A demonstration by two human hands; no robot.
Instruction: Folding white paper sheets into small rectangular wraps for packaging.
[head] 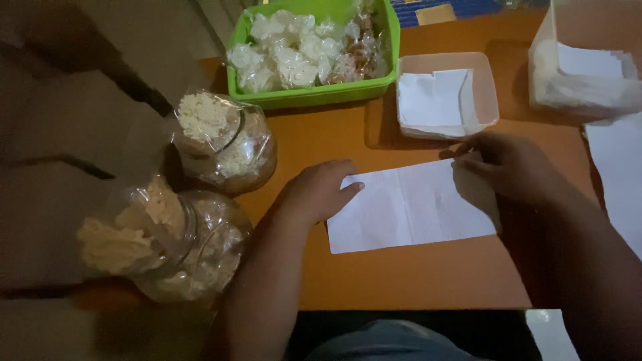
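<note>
The scene is dim, and much of it is hard to read. At the bottom edge a strip of blue cloth (pixel 388 341), probably the person's lap, is cut off, and both forearms run out of view there. The left side beyond the table (pixel 401 281) is lost in shadow.

A white sheet of paper (pixel 411 207) lies flat on the orange table in front of the person, creased down its middle. The left hand (pixel 321 190) comes in from below, forearm angled up and to the right, and rests palm down on the paper's left edge with the fingers loosely stretched, pressing rather than gripping. The right hand (pixel 508 167) reaches in from the lower right and lies over the paper's upper right corner; its fingers are bent at that corner, but the gloom hides whether they pinch the edge or only touch it.

Left of the paper stand two clear jars (pixel 221 144) stuffed with pale crackers in plastic; the nearer one is blurred. Just beyond the paper sits a small pale tray (pixel 488 87) holding folded white paper. Further back and to the left of it is a green tub (pixel 314 93) of small wrapped packets. Right of the tray a white container (pixel 582 87) is cut off by the frame.
</note>
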